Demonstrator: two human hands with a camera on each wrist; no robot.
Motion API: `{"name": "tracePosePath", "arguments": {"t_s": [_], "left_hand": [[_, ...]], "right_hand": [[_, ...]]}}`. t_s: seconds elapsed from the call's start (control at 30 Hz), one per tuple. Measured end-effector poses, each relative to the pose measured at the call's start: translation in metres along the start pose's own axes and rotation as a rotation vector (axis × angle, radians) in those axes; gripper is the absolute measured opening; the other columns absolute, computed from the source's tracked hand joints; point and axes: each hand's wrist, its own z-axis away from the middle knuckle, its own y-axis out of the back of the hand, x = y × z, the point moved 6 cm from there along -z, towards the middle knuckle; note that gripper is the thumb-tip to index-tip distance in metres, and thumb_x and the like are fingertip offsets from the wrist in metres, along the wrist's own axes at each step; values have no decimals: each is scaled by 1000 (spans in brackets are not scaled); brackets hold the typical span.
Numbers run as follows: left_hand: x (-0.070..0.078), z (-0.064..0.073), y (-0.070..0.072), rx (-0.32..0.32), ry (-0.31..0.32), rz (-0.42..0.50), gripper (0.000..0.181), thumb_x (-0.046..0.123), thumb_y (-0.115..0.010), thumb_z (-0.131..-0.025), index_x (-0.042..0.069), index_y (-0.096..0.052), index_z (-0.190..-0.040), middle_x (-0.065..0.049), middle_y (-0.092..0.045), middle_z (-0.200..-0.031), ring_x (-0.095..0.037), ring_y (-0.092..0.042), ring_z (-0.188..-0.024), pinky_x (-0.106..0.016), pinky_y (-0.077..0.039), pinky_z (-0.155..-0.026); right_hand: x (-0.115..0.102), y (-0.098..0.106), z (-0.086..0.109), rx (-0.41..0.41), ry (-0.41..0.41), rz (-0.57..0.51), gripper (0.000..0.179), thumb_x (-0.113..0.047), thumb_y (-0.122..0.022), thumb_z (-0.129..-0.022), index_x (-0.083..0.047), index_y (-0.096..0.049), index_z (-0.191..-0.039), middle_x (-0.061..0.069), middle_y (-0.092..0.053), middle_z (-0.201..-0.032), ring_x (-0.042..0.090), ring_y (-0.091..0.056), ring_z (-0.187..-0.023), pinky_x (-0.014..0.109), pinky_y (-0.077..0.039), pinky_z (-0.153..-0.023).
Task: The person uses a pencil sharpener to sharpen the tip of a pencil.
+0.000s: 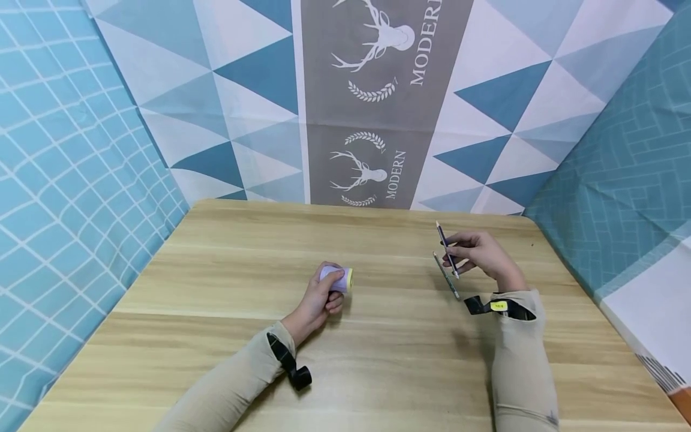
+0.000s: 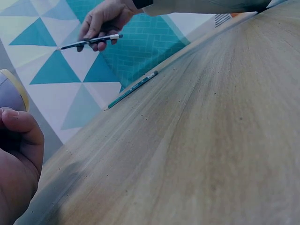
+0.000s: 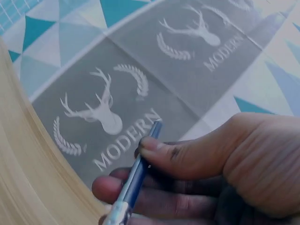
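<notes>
My left hand [image 1: 322, 294] grips a small lilac cup [image 1: 336, 280] with a yellow rim, tilted on its side so that the rim faces right. In the left wrist view only part of the cup [image 2: 10, 96] shows beside the thumb. My right hand [image 1: 480, 255] is raised over the table's right side and pinches a dark blue pencil [image 1: 447, 247] between thumb and fingers. The right wrist view shows this pencil [image 3: 136, 178] close up under the thumb. On the table just below lies a green pencil [image 1: 446, 276], apart from the right hand.
The wooden table [image 1: 388, 360] spreads beneath both arms. A patterned cloth with deer prints [image 1: 358, 162] hangs behind its far edge. Blue tiled cloth [image 1: 70, 150] stands along the left, and teal cloth [image 1: 621, 174] along the right. Black camera straps [image 1: 291, 369] sit on both wrists.
</notes>
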Motion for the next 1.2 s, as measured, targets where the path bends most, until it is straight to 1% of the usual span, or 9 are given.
{"name": "tracePosePath", "arguments": {"t_s": [0.13, 0.33, 0.4, 0.5, 0.63, 0.77, 0.9, 1.03, 1.2], "left_hand": [[-1, 0, 1, -1, -3, 9, 13, 19, -58, -97, 15, -48, -105, 6, -33, -52, -1, -32, -38, -17, -26, -37], [-2, 1, 1, -8, -2, 4, 10, 17, -55, -98, 17, -47, -105, 5, -32, -53, -2, -32, -38, -17, -26, -37], [-2, 1, 1, -5, 0, 5, 11, 18, -56, -98, 17, -48, -105, 5, -32, -53, -2, -31, -38, -17, -26, -37], [-1, 1, 2, 4, -2, 4, 12, 18, -56, -97, 16, -48, -105, 5, -32, -53, -2, -31, -38, -17, -26, -37], [-1, 1, 2, 6, -3, 3, 12, 17, -56, -97, 16, -48, -105, 5, -32, -53, -2, -31, -38, -17, -25, -37], [-1, 0, 1, -5, -6, -5, 9, 16, -54, -98, 17, -49, -105, 5, -32, -54, -2, -32, -38, -17, -26, -37], [-1, 0, 2, -5, -5, -11, 9, 18, -55, -99, 17, -48, -104, 6, -32, -53, -2, -31, -38, -16, -26, -37], [-2, 0, 2, -4, -6, 4, 14, 20, -59, -97, 17, -47, -104, 6, -32, -53, -2, -32, -38, -16, -26, -37], [-2, 2, 1, -4, -3, 20, 15, 19, -59, -96, 16, -48, -105, 5, -32, -53, -2, -32, -37, -17, -26, -37]], "right_hand": [[13, 10, 3, 23, -51, 25, 39, -3, -56, -100, 20, -49, -130, 21, -69, -90, 21, -70, -78, 40, -61, -62], [39, 23, 6, 57, -178, 90, 41, -6, -56, -100, 18, -48, -132, 17, -68, -94, 21, -67, -81, 42, -61, -65], [48, 27, 6, 69, -208, 115, 41, -7, -56, -100, 17, -49, -132, 15, -69, -94, 21, -67, -81, 43, -61, -65], [60, 32, 5, 82, -225, 145, 42, -9, -57, -100, 17, -50, -132, 11, -70, -93, 20, -67, -79, 42, -60, -66], [78, 36, 4, 99, -264, 117, 41, -8, -59, -99, 18, -51, -130, 7, -70, -87, 17, -66, -73, 37, -60, -66], [93, 38, 4, 124, -307, 95, 40, -7, -61, -97, 19, -54, -126, 3, -69, -80, 15, -64, -67, 33, -58, -63], [101, 39, 4, 139, -326, 99, 36, -4, -63, -95, 19, -57, -121, 2, -68, -76, 14, -63, -65, 31, -57, -61], [106, 40, 3, 153, -341, 142, 32, -5, -64, -93, 18, -62, -115, 0, -66, -74, 13, -62, -65, 31, -55, -61], [109, 40, 1, 171, -348, 199, 33, -8, -65, -92, 15, -64, -115, -1, -65, -75, 13, -60, -66, 30, -53, -60]]}}
